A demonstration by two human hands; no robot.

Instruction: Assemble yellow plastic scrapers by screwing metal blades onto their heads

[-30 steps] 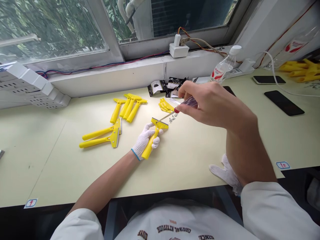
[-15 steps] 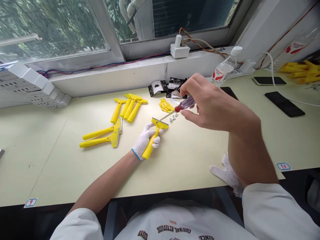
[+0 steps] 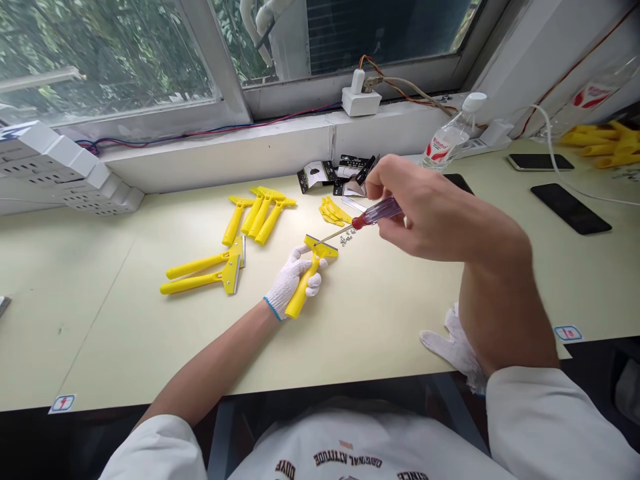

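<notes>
As L (image 3: 290,283) grips scraper (image 3: 300,301), R (image 3: 440,217) pinches screwdriver (image 3: 380,212)

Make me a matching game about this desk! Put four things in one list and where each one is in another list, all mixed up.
Things:
1. Screwdriver
2. Yellow scraper
3. Water bottle
4. Loose glove

Places:
A. Partly behind the right arm
B. Standing at the back, near the window
C. In the right hand
D. In the left hand

Right pairs: 1-C, 2-D, 3-B, 4-A
</notes>
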